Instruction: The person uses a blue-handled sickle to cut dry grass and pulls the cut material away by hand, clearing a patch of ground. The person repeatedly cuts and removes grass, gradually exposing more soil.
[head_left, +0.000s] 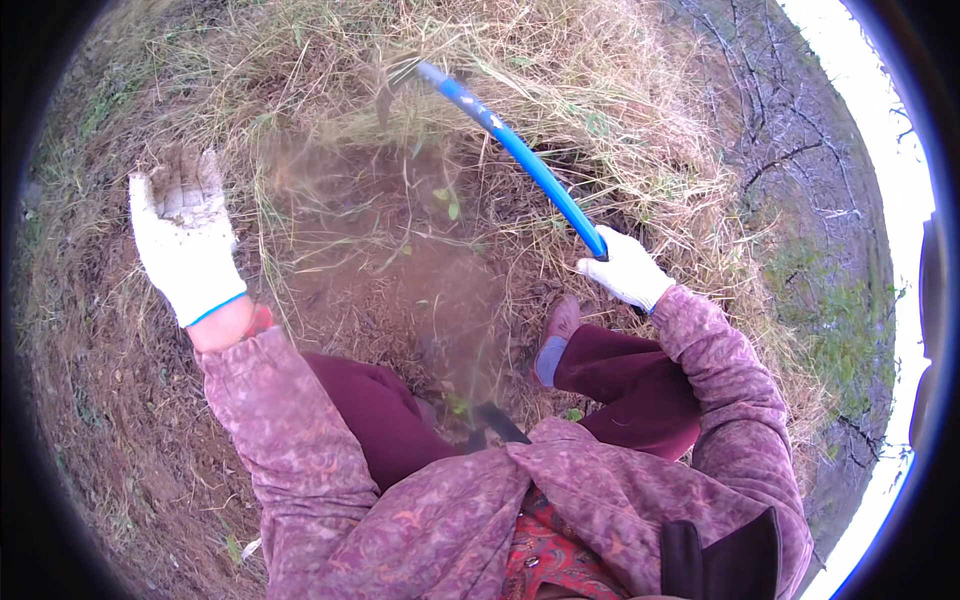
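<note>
My left hand, in a white knit glove with a soiled palm, is raised at the left with its palm up and nothing in it. My right hand, gloved the same way, grips the black end of a long blue handle. The handle slants up and left to a curved metal blade, like a sickle's, which is blurred and partly hidden among long dry grass stalks. Between my hands lies brown soil with loose stalks and a haze of dust over it.
Dense dry grass covers the ground ahead and to the right. Bare thorny branches and a green bush stand beyond it. A small leafy green plant grows in the soil. My shoe rests near the grass, below my right hand.
</note>
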